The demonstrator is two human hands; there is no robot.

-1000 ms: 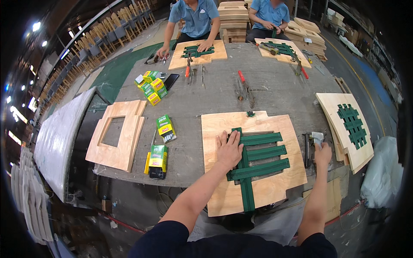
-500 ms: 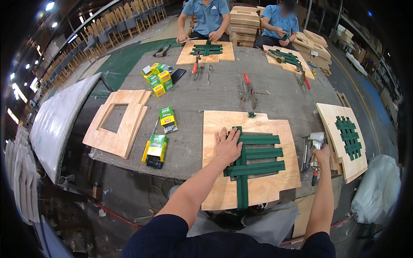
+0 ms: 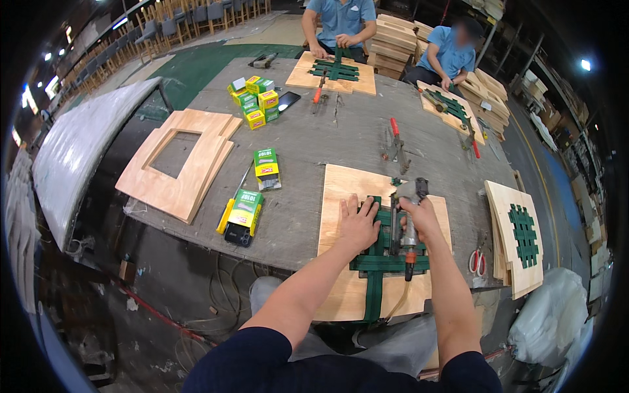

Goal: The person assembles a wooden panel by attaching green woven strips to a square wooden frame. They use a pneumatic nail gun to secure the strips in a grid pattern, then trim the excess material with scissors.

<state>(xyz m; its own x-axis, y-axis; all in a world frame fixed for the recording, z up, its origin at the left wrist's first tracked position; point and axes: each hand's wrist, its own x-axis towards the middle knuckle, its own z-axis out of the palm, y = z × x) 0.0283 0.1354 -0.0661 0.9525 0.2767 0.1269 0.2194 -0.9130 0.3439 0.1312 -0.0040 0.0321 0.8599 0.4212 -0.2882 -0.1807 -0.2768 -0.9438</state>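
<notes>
A plywood board [image 3: 337, 183] lies before me at the table's near edge, with green webbing straps [image 3: 373, 295] crossing its cut-out opening. My left hand [image 3: 359, 226] rests flat with fingers spread on the upper end of the lengthwise strap and the wood beside it. Wrapped round the grip of a silver air staple gun [image 3: 413, 191], my right hand [image 3: 426, 221] holds it over the right part of the webbing. The gun hides some crosswise straps; whether its nose touches the board I cannot tell. A hose trails from it.
Framed plywood boards [image 3: 147, 141] lie stacked at left, near staple boxes [image 3: 266, 167] and a phone [image 3: 288, 100]. Red-handled scissors [image 3: 478, 262] and a webbed board [image 3: 521, 229] are at right. Red-handled pliers [image 3: 395, 131] lie beyond my board. Two people work across the table [image 3: 314, 141].
My right hand has brought the staple gun from the table's right side over the webbing. The left hand stays on the strap. The whole view has shifted somewhat.
</notes>
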